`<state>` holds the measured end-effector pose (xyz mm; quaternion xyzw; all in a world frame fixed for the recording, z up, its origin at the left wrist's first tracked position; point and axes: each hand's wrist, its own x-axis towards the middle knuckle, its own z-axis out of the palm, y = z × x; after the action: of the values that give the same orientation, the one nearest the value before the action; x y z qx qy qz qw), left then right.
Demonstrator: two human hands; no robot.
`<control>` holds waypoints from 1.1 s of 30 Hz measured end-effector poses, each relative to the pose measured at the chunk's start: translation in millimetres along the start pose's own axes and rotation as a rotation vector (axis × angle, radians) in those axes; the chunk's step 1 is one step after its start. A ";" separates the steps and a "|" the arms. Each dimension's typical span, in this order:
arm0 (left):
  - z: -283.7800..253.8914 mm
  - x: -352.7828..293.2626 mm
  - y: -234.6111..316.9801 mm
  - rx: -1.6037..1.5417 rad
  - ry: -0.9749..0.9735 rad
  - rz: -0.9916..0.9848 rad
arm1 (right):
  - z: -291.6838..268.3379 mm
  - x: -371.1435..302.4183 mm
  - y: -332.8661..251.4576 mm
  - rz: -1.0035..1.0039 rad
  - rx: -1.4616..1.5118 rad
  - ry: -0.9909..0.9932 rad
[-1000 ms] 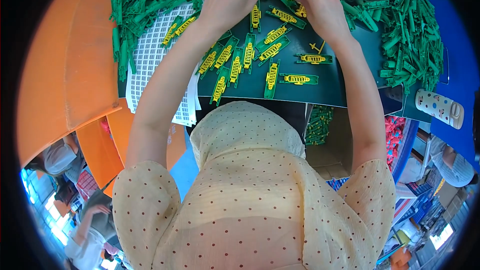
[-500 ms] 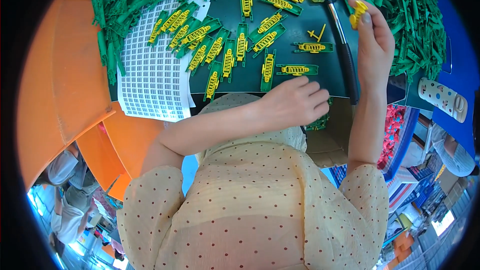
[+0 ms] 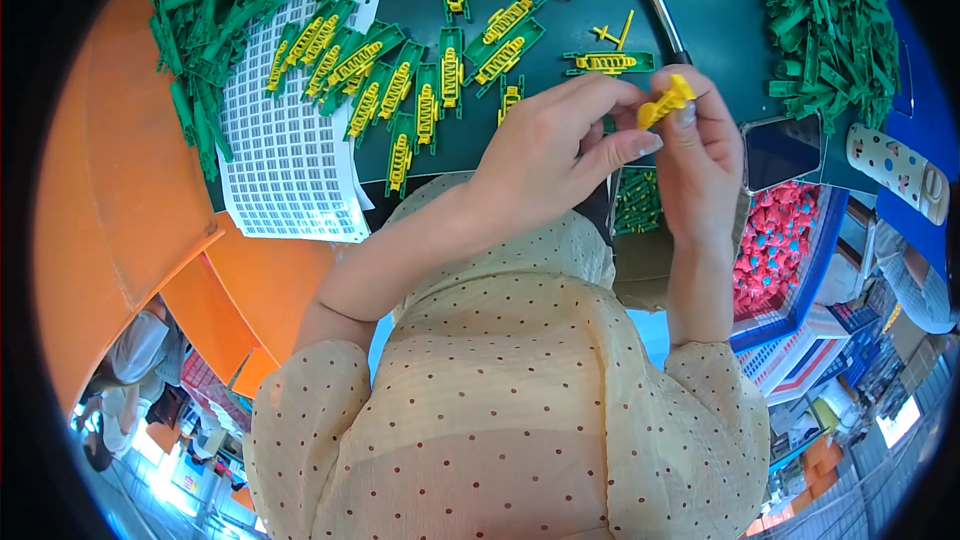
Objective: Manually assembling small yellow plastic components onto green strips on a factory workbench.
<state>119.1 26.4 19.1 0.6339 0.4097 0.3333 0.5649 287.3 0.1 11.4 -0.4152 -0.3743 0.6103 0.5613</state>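
Between my two hands is a small yellow plastic part [image 3: 668,100]. My right hand [image 3: 702,165] pinches it between thumb and fingers. My left hand [image 3: 555,145] is curled in from the left, its fingertips at the part's lower end; the exact contact is partly hidden. Beyond my hands lies a green plastic casing with a yellow ribbed insert [image 3: 612,62]. Several more such filled casings [image 3: 425,105] lie to the left, some on a white label sheet [image 3: 285,155]. A hammer [image 3: 660,10] lies behind my right hand, its grip hidden.
Piles of green casings rise at the left [image 3: 215,10] and the right [image 3: 820,30]. A yellow branched scrap [image 3: 622,32] lies near the hammer. A dark phone [image 3: 783,153] and a patterned white case [image 3: 895,165] sit at right, above a bin of pink pieces [image 3: 770,250].
My right hand has come down and inward with the yellow part. My left hand has risen to meet it, leaving the table's near edge. The view has shifted slightly.
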 end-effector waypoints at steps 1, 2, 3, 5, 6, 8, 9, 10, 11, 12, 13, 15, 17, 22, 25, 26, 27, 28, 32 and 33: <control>0.5 -0.6 -3.9 0.001 0.000 -0.005 | 2.3 -2.1 4.3 0.009 0.042 -0.036; 0.9 -0.7 -9.8 0.034 0.038 0.082 | 6.3 -4.3 7.1 -0.015 0.045 -0.024; 0.5 -1.3 -12.8 0.066 0.076 0.168 | 8.1 -5.4 7.4 -0.013 0.046 -0.020; -8.8 -4.2 -11.6 0.171 0.038 0.189 | 9.3 -7.5 6.9 -0.067 -0.052 0.003; -14.5 -4.7 -9.0 0.275 0.002 0.213 | 6.1 -9.1 6.0 -0.089 -0.179 0.045; -24.7 -4.8 3.3 0.168 -0.111 0.039 | 2.8 -9.3 3.0 -0.129 -0.218 0.000; -28.1 -5.9 6.3 0.063 -0.216 -0.131 | 1.0 -8.8 0.9 -0.173 -0.256 -0.052; -30.0 -6.9 5.1 0.062 -0.216 -0.135 | -3.0 -9.7 -2.8 -0.159 -0.331 -0.090; -31.3 -7.2 4.2 -0.005 -0.263 -0.147 | -6.1 -11.0 -2.8 -0.156 -0.331 -0.089; -31.5 -7.5 3.7 -0.073 -0.311 -0.160 | -8.9 -11.9 -1.5 -0.157 -0.361 -0.128; -29.6 -9.5 1.0 -0.074 -0.312 -0.162 | -11.1 -12.6 -0.3 -0.157 -0.391 -0.167; -25.1 -14.9 -6.1 -0.250 -0.170 -0.158 | -14.3 -13.5 1.5 -0.148 -0.363 -0.165; -33.0 -15.6 -5.5 -0.312 -0.200 -0.243 | -13.5 -14.5 2.3 -0.137 -0.337 -0.161; -33.2 -20.5 -8.5 -0.572 -0.389 -0.374 | 3.7 -20.0 7.2 -0.008 -0.021 -0.157; -24.7 -27.5 -8.8 -0.566 -0.334 -0.422 | 1.4 -21.6 19.1 -0.117 0.030 -0.209; -24.8 -28.8 -9.5 -0.591 -0.373 -0.404 | 2.0 -22.9 18.5 -0.125 0.018 -0.209; -22.2 -31.5 -8.2 -0.593 -0.372 -0.406 | 2.7 -25.3 18.1 -0.122 0.018 -0.208; -18.0 -35.4 -5.6 -0.509 -0.314 -0.403 | 3.5 -28.4 18.0 -0.117 0.003 -0.178; -12.5 -46.3 -11.9 -0.262 0.060 -0.123 | 4.6 -37.0 17.6 -0.254 -0.490 -0.049; -16.0 -46.6 -8.5 -0.264 0.059 -0.128 | 3.9 -37.6 15.4 -0.249 -0.491 -0.048</control>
<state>83.1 -8.1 14.8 0.5166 0.4183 0.3664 0.6511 278.8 -38.7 1.9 -0.4752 -0.5721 0.4373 0.5056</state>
